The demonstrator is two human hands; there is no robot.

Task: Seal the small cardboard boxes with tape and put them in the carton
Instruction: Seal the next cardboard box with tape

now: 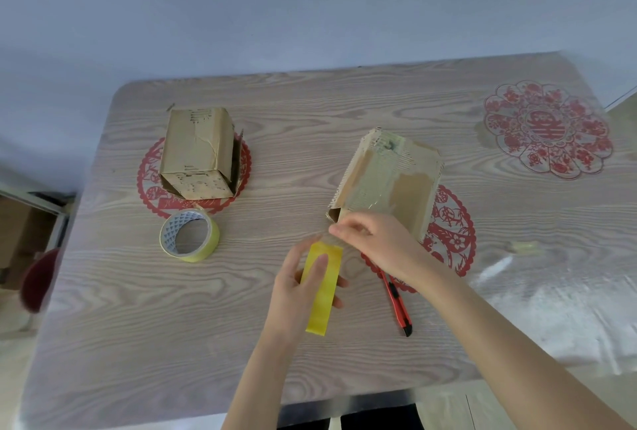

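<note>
Here's the taping step. The left hand (pixel 296 291) is wrapped around the yellow tape roll (pixel 324 295), thumb lying across its face, and the right hand (pixel 375 243) pinches the tape end (pixel 328 240) between fingertips right at the near corner of the right-hand box (pixel 389 181). That box lies tilted on the worktop (pixel 172 326), its upper face already patched with shiny old tape.

To do this well, I'd say the strip wants to come off taut and straight. Land the end just over the box's edge, press it flat along the seam, and keep the roll low so the tape doesn't twist or stick to itself. The red utility knife (pixel 396 302) lies just beside the right wrist, handy for the cut.

So the box sits just beyond the right hand, touching or nearly touching its fingers, with the roll a little nearer the person. The other box (pixel 198 153) stands well apart at far left, with a spare tape roll (pixel 189 235) lying flat in front of it. I can't pick out the carton for certain.
</note>
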